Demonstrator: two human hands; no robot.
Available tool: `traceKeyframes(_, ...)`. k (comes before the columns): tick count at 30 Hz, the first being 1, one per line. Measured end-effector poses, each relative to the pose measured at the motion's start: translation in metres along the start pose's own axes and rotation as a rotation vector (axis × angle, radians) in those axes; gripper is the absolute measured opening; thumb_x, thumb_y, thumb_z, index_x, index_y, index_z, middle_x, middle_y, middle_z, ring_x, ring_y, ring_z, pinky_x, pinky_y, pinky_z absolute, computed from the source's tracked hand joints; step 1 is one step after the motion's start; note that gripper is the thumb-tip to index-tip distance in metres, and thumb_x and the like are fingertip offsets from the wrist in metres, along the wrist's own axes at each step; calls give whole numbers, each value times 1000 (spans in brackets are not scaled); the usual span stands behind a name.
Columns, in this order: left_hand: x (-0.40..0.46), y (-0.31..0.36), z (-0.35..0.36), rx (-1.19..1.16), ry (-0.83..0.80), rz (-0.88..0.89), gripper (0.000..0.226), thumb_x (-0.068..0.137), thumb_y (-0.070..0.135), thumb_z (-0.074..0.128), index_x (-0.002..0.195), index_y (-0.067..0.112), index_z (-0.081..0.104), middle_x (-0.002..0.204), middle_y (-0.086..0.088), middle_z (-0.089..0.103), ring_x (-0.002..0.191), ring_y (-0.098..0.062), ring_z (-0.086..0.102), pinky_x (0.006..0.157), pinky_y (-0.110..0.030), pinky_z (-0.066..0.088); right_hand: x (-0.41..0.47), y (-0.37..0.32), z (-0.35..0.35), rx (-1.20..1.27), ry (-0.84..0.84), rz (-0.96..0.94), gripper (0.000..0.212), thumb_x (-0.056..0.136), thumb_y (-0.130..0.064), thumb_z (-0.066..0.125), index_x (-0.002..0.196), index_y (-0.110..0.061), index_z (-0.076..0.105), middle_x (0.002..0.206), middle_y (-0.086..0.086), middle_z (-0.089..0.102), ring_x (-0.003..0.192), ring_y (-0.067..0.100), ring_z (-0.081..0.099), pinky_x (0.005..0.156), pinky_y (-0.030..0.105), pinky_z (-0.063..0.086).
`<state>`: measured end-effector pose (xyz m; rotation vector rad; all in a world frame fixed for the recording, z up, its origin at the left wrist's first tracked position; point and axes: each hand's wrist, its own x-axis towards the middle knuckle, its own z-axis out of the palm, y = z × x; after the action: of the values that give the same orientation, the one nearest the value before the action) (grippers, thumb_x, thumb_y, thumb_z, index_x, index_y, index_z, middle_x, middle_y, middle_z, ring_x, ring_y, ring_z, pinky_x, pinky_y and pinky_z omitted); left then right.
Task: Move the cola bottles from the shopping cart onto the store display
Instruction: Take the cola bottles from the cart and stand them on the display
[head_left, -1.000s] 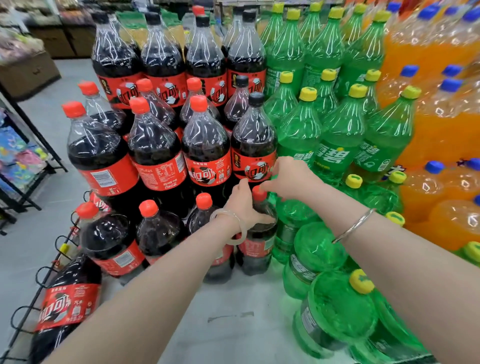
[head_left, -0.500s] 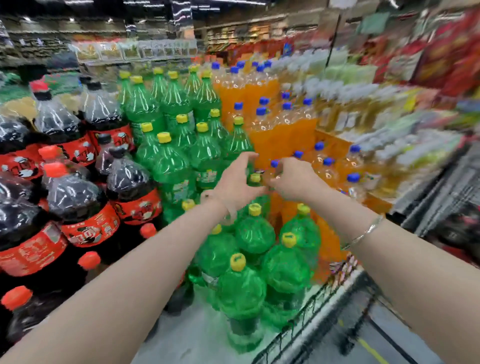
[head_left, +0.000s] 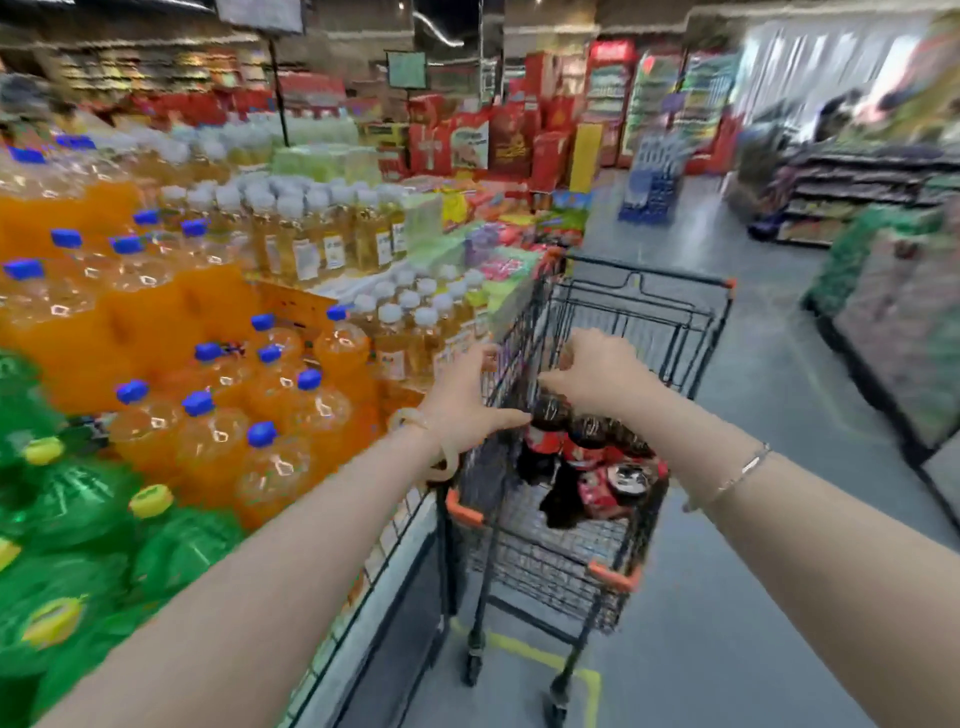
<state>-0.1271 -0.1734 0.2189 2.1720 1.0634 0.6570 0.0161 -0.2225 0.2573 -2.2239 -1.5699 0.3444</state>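
Now both hands over shopping cart (head_left: 644, 332), left hand (head_left: 467, 400) spread, right hand (head_left: 597, 371) curled above cola bottles (head_left: 582, 447), grip unclear.

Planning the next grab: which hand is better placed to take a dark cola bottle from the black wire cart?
Right, probably: the right hand hovers directly above the dark cola bottles inside the black wire cart, while the left hand sits at its near rim.

The shopping cart (head_left: 613, 332) is thin dark metal wire with orange plastic corners. The cola bottles (head_left: 576, 447) in it are clear shiny plastic with red labels. On the display shelf (head_left: 384, 561), the orange drink bottles (head_left: 270, 462) are glossy plastic with blue plastic caps. The green bottles (head_left: 78, 525) shine too. The floor (head_left: 753, 597) looks smooth and grey.
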Motion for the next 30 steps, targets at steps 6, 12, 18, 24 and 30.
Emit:
traceKeyframes(6,58,39,95,-49,-160,44,74,77,25,75,136,16,32,139,-5,44,129,-19,41,97,-23,31,20,112,-27,19,47,181,35,88,-26,60,63,-12,39,62,6,44,58,20,46,51,28,36)
traceKeyframes(12,107,38,154,-75,-265,60,78,75,23,77,138,16,32,141,-3,43,132,-19,39,102,-25,30,47,185,-14,30,23,340,31,87,-26,59,65,-12,42,69,9,55,74,30,63,64,35,52)
traceKeyframes(18,174,4,189,-58,-353,3,80,73,19,79,138,16,33,142,-5,43,134,-20,38,109,-31,29,105,227,2,43,-10,467,17,86,-17,56,75,-6,51,82,18,61,78,32,66,69,40,57)
traceKeyframes(24,252,-32,215,-3,-444,-11,81,73,20,79,138,16,31,140,-6,43,132,-21,39,107,-32,31,165,258,23,67,-24,561,20,86,-14,59,102,-3,58,98,20,66,89,33,64,74,35,52)
traceKeyframes(30,286,-64,268,-16,-564,-79,82,73,18,78,139,15,30,141,-8,42,131,-22,40,107,-33,34,205,289,53,12,-106,567,24,86,-5,54,105,8,62,102,24,67,96,35,62,77,38,51)
